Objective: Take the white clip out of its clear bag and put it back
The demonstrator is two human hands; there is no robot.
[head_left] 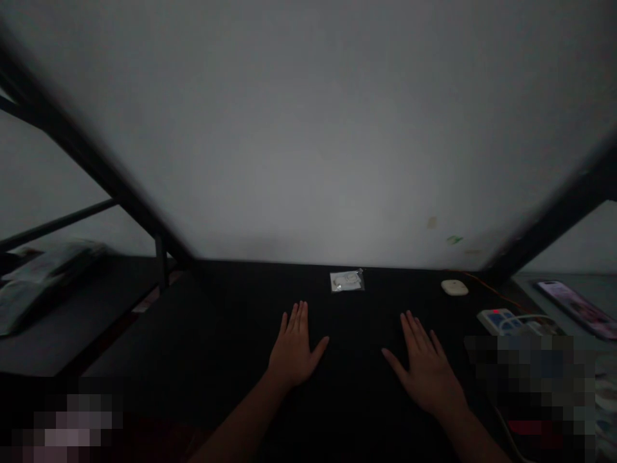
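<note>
My left hand (295,350) lies palm down on the black tabletop (231,321), its thumb spread away from the fingers. To its right, my right hand (427,370) rests flat in much the same way, thumb pointing inward. Neither hand holds anything. Beyond the gap between them, near the wall, is a small clear plastic packet (347,281) with something white inside; I cannot make out its kind. A white rounded case (454,287) sits farther back, past my right hand's fingertips and to the right. Both hands are apart from these things.
A power strip (501,320) with a red light and plugged-in cables lies at the right. Past it a phone (578,308) with a lit screen rests on another surface. Dark metal bars (87,154) slant up at the left. Behind the table stands a pale wall (308,141).
</note>
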